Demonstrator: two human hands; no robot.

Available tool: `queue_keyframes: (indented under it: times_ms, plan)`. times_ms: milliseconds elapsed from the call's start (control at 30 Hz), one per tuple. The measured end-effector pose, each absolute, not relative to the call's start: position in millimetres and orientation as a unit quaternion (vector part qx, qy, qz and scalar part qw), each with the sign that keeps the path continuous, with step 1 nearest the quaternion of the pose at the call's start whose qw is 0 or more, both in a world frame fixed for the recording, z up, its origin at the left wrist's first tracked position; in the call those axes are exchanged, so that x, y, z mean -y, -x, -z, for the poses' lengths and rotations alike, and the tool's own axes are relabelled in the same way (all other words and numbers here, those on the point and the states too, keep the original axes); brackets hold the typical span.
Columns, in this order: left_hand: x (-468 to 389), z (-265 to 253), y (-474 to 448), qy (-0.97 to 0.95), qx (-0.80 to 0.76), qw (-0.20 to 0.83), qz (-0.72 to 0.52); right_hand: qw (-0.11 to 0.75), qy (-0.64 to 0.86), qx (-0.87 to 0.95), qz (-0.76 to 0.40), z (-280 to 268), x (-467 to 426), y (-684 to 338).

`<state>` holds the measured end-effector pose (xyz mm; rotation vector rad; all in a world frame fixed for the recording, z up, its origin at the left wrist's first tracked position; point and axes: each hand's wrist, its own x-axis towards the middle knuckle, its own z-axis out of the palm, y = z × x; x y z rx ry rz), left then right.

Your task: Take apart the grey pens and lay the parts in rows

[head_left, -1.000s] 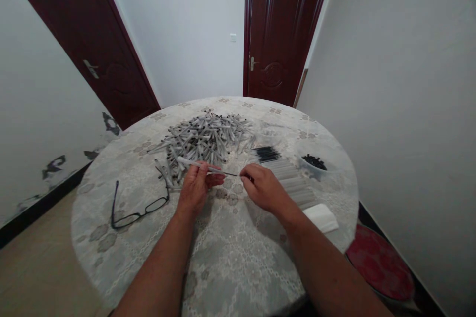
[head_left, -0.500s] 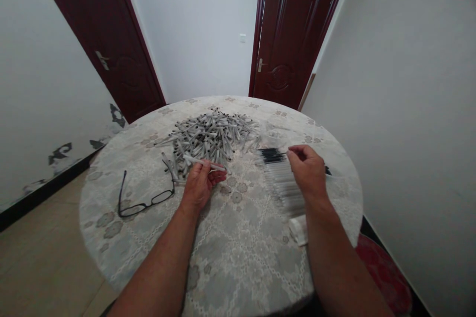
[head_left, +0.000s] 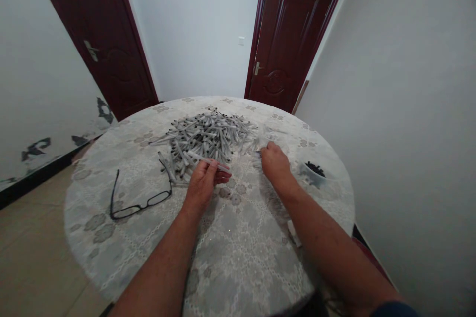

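Observation:
My left hand (head_left: 208,178) is closed around a slim white pen-like tube (head_left: 197,157), its tip pointing right. Just behind it a large heap of similar grey-white tubes with dark ends (head_left: 203,136) spreads over the table. At the right my right hand (head_left: 275,159) is closed, knuckles up, over a row of thin clear sticks (head_left: 257,159). Its fingertips are turned away, so I cannot make out what they hold. The hand and forearm cover most of that row.
Black-framed glasses (head_left: 141,207) lie unfolded at the left. A clear bowl of small black pieces (head_left: 315,170) stands beyond my right forearm. A small white block-like thing (head_left: 293,234) lies beside that forearm. A patterned cloth (head_left: 238,247) covers the round table.
My right hand has moved left along the far end of the stick row, uncovering the bowl of black pieces. My left hand still holds its tube in nearly the same place. The view has shifted slightly.

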<state>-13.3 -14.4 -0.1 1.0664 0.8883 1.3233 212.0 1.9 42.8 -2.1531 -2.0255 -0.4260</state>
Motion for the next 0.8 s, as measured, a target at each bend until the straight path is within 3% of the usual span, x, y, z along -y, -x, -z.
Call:
queue_keyframes:
  times_ms: [133,433,700,800]
  plan:
    - [15.8,-2.9,13.6,-0.467,-0.379,0.568,-0.562,0.03,0.719,0.684,0.12,-41.9,-16.8,-196.3]
    - [14.4,-1.9,16.2,-0.472,-0.392,0.562,-0.555,0.035,0.729,0.677,0.095,-34.7,-30.6,-194.2]
    - [16.0,-4.1,16.3,-0.496,-0.41,0.543,-0.54,0.053,0.731,0.674,0.091,-44.8,-15.4,-193.7]
    - [15.6,-2.1,17.5,-0.501,-0.415,0.543,-0.531,0.101,0.706,0.697,0.076,-53.5,9.1,-187.2]
